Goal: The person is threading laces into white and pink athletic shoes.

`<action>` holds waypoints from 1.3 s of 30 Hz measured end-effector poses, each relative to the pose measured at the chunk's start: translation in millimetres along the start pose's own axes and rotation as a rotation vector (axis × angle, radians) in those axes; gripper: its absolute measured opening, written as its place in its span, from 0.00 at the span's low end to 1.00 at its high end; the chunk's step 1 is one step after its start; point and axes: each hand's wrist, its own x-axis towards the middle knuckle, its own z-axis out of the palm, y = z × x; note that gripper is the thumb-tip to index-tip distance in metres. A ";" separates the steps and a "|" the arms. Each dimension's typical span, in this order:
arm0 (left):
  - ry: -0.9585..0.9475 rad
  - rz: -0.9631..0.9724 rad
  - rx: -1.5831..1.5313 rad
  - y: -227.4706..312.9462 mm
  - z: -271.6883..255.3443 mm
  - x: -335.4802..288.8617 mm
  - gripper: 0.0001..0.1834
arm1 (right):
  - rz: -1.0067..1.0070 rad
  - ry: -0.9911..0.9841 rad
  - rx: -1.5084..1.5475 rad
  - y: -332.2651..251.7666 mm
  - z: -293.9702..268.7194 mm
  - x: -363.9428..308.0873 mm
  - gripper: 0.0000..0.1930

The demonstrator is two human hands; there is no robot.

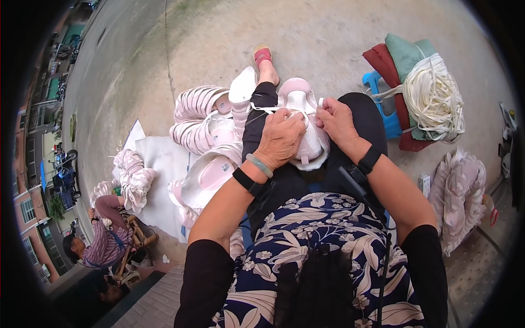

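A white and pink shoe upper (310, 143) rests on my lap between my thighs, its pale pink rounded end pointing away from me. A white shoelace (263, 109) crosses it and sticks out on the left. My left hand (282, 136) is closed at the left side of the upper, fingertips pinched by the lacing. On the right edge, my right hand (334, 121) is closed too, thumb and finger pinching at the lace, though the lace is mostly hidden there. A pale bangle (259, 165) circles my left wrist.
Nested stacks of pink and white shoe uppers (199, 117) lie at my left, with another bundle (458, 191) at right. A hank of cream laces (435, 98) tops red and green cloth on a blue stool (389, 123). Another person (106, 240) sits far left beside more uppers.
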 end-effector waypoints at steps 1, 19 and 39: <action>0.007 -0.023 -0.010 -0.8 1.6 -1.2 0.09 | 0.000 0.012 0.031 -0.1 1.8 0.1 0.03; 0.048 -0.043 -0.059 0.6 8.1 -3.1 0.12 | -0.095 0.068 -0.116 10.0 6.5 0.8 0.06; 0.077 -0.052 -0.064 0.6 12.1 -7.9 0.12 | -0.247 0.139 -0.450 -4.0 11.1 -2.8 0.06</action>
